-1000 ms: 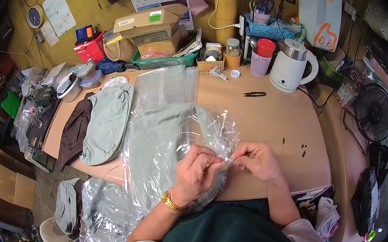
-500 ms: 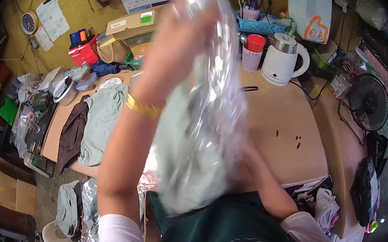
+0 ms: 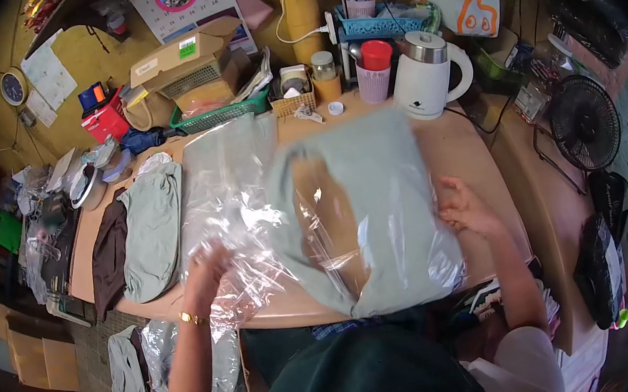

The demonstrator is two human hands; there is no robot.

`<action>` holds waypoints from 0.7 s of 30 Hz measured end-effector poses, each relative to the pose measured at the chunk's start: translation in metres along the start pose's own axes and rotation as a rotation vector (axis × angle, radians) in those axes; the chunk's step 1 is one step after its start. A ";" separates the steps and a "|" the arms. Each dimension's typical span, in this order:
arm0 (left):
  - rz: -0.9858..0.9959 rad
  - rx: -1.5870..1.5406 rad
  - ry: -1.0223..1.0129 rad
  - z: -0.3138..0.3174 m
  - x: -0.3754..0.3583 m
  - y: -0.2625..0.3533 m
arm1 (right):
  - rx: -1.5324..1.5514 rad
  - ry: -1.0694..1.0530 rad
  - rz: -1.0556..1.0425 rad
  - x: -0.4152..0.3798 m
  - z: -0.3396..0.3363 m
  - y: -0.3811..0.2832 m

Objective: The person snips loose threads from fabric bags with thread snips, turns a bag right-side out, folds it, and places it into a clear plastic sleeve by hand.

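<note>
A pale grey-green garment in a clear plastic bag (image 3: 393, 179) lies on the table in front of me, slightly blurred, with brown table showing through the bag beside the fabric. My right hand (image 3: 470, 207) is at the bag's right edge, fingers apart and curved. To the left is my left hand (image 3: 210, 270), a gold band at its wrist. Its fingers, smeared by motion, overlap the edge of several flat clear plastic bags (image 3: 223, 175); whether they grip one I cannot tell.
Left of the bags lie a folded grey-green garment (image 3: 154, 233) and a dark brown one (image 3: 110, 254). A white kettle (image 3: 418, 79), a pink cup (image 3: 374, 84) and a green basket (image 3: 219, 114) line the back. A black fan (image 3: 584, 122) stands at right.
The bagged garment, held up by my raised left hand before, now lies on the table. My left hand has dropped to the left, over the plastic bags; my right hand shows at the garment's right.
</note>
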State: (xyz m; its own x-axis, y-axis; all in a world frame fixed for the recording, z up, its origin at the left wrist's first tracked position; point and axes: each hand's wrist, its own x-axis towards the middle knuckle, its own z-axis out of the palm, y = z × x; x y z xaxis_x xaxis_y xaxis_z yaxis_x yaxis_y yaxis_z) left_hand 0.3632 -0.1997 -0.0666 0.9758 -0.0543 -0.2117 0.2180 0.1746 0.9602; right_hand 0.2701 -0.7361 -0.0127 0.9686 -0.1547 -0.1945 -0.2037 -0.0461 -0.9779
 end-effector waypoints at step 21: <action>0.266 0.160 0.313 -0.056 0.034 0.027 | -1.150 0.041 -0.414 0.168 0.156 0.024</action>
State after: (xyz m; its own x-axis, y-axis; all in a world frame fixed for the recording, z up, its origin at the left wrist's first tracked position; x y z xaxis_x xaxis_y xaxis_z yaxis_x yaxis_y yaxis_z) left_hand 0.4026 -0.1420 -0.0580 0.9606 0.2767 0.0254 -0.0226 -0.0132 0.9997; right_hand 0.4506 -0.6092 -0.0807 0.9892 0.0484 0.1381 0.0914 -0.9414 -0.3246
